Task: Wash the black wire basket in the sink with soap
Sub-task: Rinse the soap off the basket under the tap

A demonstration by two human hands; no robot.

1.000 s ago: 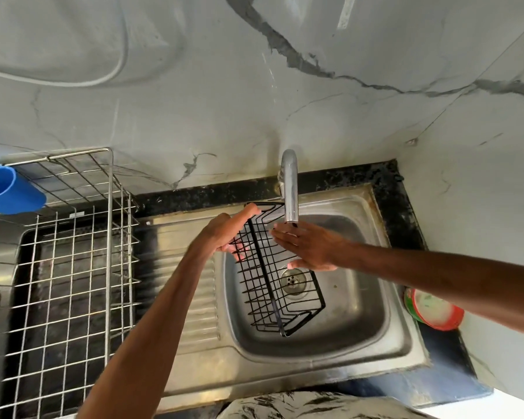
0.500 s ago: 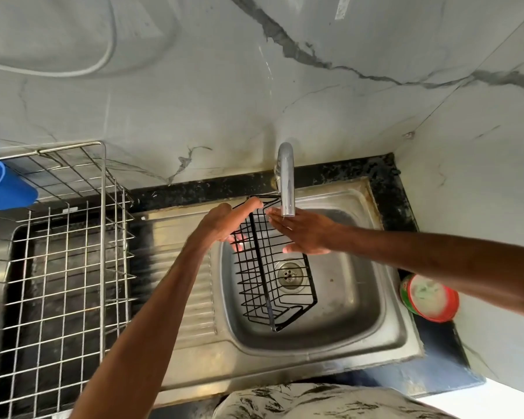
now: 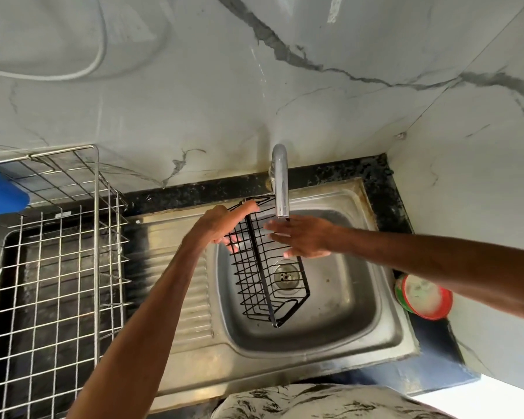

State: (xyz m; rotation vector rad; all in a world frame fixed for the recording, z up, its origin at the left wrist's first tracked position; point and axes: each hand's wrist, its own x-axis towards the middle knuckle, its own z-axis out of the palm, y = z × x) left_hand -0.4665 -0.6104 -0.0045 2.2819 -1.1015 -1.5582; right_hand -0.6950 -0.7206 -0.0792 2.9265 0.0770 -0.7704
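Observation:
The black wire basket [image 3: 266, 285] stands tilted on end inside the steel sink [image 3: 384, 328], its lower end near the drain [image 3: 286, 275]. My left hand [image 3: 221, 222] grips the basket's upper end, its fingers showing through the wires. My right hand [image 3: 303, 237] lies flat with straight fingers against the basket's right side, just below the tap [image 3: 280, 182] spout. I see no water stream. A red-rimmed tub of pale soap [image 3: 424, 297] sits on the counter right of the sink.
A steel wire drying rack [image 3: 58, 267] fills the left side over the counter. A blue plastic cup [image 3: 0, 195] hangs at its far-left edge. The ribbed drainboard [image 3: 194, 297] lies between rack and basin. Marble walls close in behind and to the right.
My right hand has slid a little up the basket's side toward the spout. My left hand keeps its hold, and the basket stays tilted in the basin.

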